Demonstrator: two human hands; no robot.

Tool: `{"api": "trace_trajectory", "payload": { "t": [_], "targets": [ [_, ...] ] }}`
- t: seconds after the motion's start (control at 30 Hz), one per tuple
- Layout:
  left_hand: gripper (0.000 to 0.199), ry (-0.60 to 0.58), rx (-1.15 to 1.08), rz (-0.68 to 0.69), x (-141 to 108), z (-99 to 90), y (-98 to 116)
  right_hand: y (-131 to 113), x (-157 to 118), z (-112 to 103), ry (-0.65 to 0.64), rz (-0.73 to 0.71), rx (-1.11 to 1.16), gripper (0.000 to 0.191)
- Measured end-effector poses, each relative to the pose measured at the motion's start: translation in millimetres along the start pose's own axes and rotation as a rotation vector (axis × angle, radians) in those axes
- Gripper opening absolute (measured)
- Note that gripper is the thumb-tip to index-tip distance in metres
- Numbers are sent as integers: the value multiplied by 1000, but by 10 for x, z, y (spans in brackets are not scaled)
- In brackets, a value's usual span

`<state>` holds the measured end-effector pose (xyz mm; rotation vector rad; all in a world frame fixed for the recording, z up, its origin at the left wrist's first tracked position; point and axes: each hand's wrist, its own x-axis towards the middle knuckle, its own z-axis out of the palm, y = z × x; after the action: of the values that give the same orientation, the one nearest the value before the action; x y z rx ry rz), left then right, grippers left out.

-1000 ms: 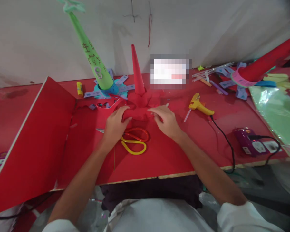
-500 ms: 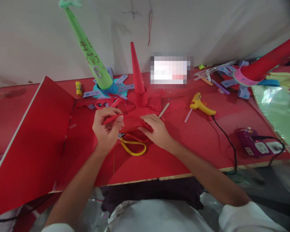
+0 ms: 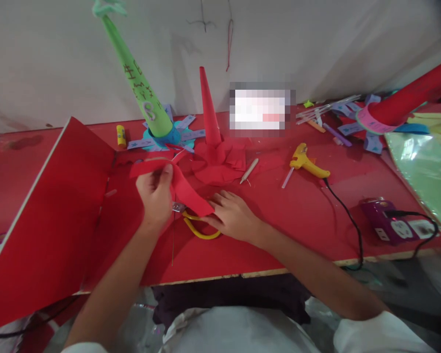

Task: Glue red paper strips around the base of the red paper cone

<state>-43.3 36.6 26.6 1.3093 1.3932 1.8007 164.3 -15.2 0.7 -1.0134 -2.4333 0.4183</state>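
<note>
A red paper strip (image 3: 191,191) is bent between my hands above the red table. My left hand (image 3: 156,191) pinches its upper part with the thumb on top, one end sticking out to the left. The strip's lower end meets the fingers of my right hand (image 3: 237,215), which appear closed on it. Directly below lies a pair of scissors (image 3: 202,234) with a yellow handle, partly covered by the strip and my right hand. Behind my hands stands a narrow red paper cone (image 3: 209,113) on a red paper base among red scraps (image 3: 235,157).
At the back left stands a green cone (image 3: 147,100) with writing, beside a glue stick (image 3: 121,136). A yellow glue gun (image 3: 305,162) with a black cord lies right, near a purple power socket (image 3: 385,220). A wooden-handled tool (image 3: 249,170) rests centrally. An upright red board (image 3: 55,211) borders the left.
The red strip has been raised and opened out, so more of its length shows. My right hand has moved down and nearer to me, over the scissors' handle.
</note>
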Motion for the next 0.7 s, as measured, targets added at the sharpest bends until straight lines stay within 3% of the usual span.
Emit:
{"api": "trace_trajectory", "payload": {
  "t": [0.03,0.1,0.23,0.5,0.7],
  "targets": [
    [34,85,-82,24,45,-9,-11,-33,-6,2,-42,-20,-72,36],
    [32,141,-197,44,133,-33,-26,-101,-10,-7,-101,-47,-159,39],
    [34,242,-221,47,232,-82,-20,-204,27,-29,-175,-81,-215,47],
    [30,314,-235,105,269,-114,72,-141,31,-49,-224,-238,-232,33],
    [32,454,-203,228,443,-243,60,-147,-19,-29,-213,-106,-119,33]
  ]
}}
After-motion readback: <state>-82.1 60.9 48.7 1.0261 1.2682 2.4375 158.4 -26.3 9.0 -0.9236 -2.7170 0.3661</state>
